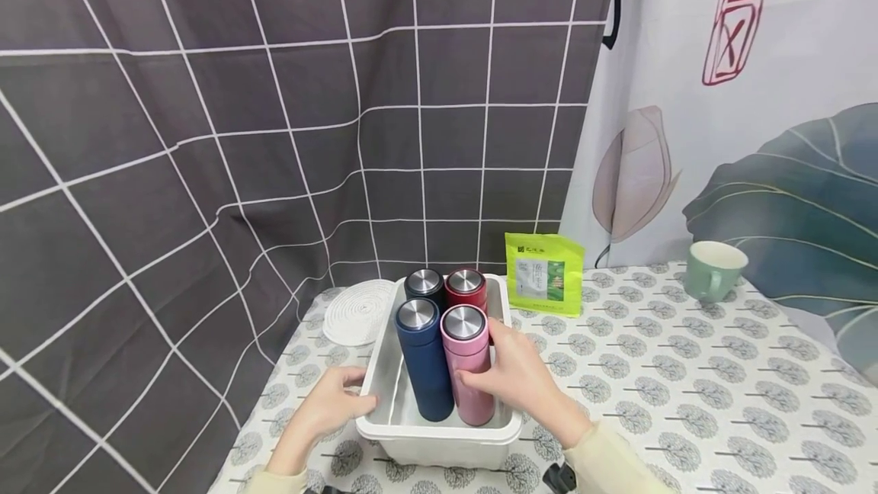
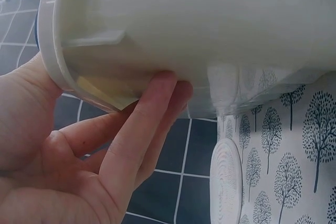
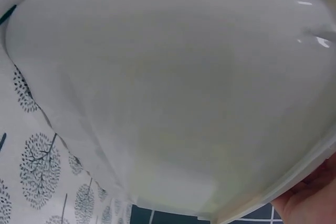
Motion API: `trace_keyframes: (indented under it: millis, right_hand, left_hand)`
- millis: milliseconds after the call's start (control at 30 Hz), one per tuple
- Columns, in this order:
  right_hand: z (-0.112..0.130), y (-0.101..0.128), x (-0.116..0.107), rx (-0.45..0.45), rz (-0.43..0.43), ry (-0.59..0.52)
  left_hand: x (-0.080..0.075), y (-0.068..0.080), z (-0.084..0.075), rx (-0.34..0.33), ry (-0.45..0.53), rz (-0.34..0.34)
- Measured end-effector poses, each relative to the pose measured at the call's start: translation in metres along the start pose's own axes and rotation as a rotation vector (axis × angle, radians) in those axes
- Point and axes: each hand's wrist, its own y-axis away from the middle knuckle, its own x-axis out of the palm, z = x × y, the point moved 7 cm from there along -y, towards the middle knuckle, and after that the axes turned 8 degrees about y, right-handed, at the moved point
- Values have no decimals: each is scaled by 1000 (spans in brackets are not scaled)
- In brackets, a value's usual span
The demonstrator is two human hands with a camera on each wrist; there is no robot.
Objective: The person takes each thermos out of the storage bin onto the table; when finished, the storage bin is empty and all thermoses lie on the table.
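Observation:
A white plastic bin stands on the table and holds several upright bottles with steel lids: dark blue, pink, black and red. My left hand holds the bin's left rim. In the left wrist view its fingers lie under the rim of the bin. My right hand grips the pink bottle from the right, fingers curled round its body. The right wrist view is filled by the bin's wall, with a bit of the hand at the corner.
A green packet leans against the curtain behind the bin. A pale green mug stands at the far right. A round white woven mat lies left of the bin. The tree-print tablecloth ends close to the bin's left side.

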Motion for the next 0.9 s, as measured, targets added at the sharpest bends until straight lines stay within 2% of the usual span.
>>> trace_keyframes:
  millis: [433,767,900]
  right_hand:
    - [3,3,-3,-33,-68,30]
    - [5,6,-11,15,-60,-37]
    - [7,3,-18,-3,-63,-64]
  left_hand:
    - [-1,0,-1,7,14,-19]
    - [2,0,3,16,27,-2]
    - [2,0,2,15,29,-10]
